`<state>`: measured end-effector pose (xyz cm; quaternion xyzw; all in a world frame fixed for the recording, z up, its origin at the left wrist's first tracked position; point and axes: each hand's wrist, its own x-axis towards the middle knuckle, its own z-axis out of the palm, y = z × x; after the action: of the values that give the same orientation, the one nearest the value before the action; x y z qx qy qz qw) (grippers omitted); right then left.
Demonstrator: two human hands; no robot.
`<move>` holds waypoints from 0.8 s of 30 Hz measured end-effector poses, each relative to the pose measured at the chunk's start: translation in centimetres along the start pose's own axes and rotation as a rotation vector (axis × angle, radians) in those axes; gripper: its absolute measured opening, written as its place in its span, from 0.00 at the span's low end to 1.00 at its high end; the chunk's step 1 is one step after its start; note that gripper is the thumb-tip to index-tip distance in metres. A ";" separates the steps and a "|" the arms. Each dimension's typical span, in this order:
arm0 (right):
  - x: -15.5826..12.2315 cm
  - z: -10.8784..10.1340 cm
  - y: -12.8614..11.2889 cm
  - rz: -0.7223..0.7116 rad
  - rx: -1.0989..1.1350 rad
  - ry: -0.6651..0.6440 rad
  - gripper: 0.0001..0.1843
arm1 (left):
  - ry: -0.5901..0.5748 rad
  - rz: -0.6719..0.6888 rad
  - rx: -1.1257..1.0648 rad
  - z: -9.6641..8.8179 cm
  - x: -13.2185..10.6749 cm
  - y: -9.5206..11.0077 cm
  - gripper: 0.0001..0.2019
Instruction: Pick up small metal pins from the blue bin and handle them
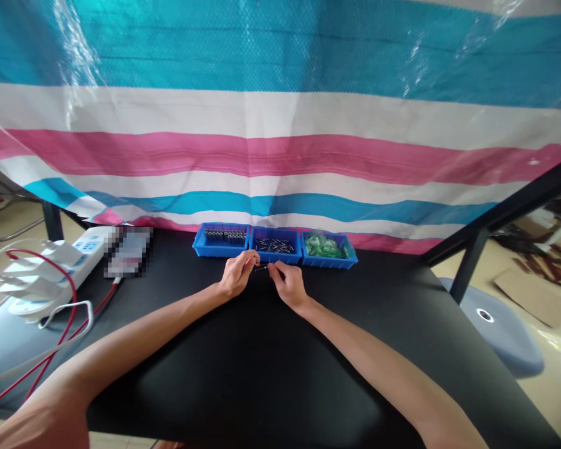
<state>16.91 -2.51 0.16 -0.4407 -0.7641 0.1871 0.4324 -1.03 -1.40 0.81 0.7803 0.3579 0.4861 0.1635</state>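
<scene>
My right hand (pixel 288 284) is closed in a pinch on a small thin dark rod (pixel 260 268), which sticks out to the left from the fingertips. Beside it, my left hand (pixel 236 274) has its fingers curled together; what they hold, if anything, is too small to make out. Both hands are just in front of three joined blue bins. Dark cylindrical pieces stand in rows in the left bin (pixel 215 251). Loose thin dark metal pieces lie in the middle bin (pixel 275 257). The right bin (pixel 330 262) holds green, clear-looking small packets or pieces.
A white power strip (pixel 91 244) with plugged-in chargers and red and white cables occupies the table's left side, near a blurred-out phone-like device (pixel 128 252). A striped plastic sheet (pixel 280 156) hangs behind the bins. A grey stool (pixel 500 330) stands beyond the black table's (pixel 262 374) right edge.
</scene>
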 end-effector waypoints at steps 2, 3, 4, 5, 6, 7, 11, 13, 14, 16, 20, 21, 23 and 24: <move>0.0 0.0 0.1 0.000 0.002 0.007 0.21 | 0.007 0.039 0.030 0.1 0.0 -0.2 0.12; 0.0 0.1 0.1 0.001 0.002 0.013 0.20 | 0.006 0.062 0.047 0.2 0.0 -0.3 0.12; -0.1 0.1 0.1 0.001 0.003 0.018 0.20 | 0.004 0.087 0.062 0.2 0.0 -0.4 0.13; -0.1 0.1 0.2 0.003 0.006 0.022 0.20 | 0.001 0.108 0.077 0.2 0.1 -0.4 0.13; -0.1 0.1 0.2 0.007 0.012 0.026 0.19 | 0.001 0.127 0.089 0.3 0.1 -0.4 0.14; -0.1 0.1 0.2 0.012 0.022 0.028 0.18 | 0.005 0.142 0.101 0.3 0.1 -0.5 0.14; 0.0 -0.1 -0.1 0.029 0.076 0.030 0.14 | 0.031 0.166 0.132 0.5 0.1 -0.6 0.11; 0.0 -0.2 -0.3 0.029 0.107 0.027 0.12 | 0.052 0.149 0.142 0.6 0.1 -0.7 0.10; 0.0 -0.2 -0.4 0.025 0.121 0.023 0.12 | 0.061 0.136 0.145 0.6 0.1 -0.7 0.09; 0.1 -0.2 -0.4 0.009 0.133 0.012 0.11 | 0.067 0.113 0.144 0.7 0.0 -0.8 0.08; 0.1 0.0 -0.3 -0.033 0.101 -0.017 0.09 | 0.050 0.116 0.120 0.7 0.0 -0.9 0.07; 0.1 0.0 -0.2 -0.038 0.093 -0.023 0.09 | 0.044 0.116 0.112 0.7 0.0 -1.0 0.07; 0.1 0.0 -0.2 -0.042 0.086 -0.035 0.09 | 0.031 0.111 0.099 0.7 -0.1 -1.0 0.07; 0.1 0.0 -0.2 -0.045 0.088 -0.040 0.09 | 0.028 0.108 0.095 0.7 -0.1 -1.1 0.07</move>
<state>16.79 -2.54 0.32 -0.4000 -0.7734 0.2194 0.4401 -0.85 -0.63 -0.21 0.7986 0.3402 0.4873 0.0947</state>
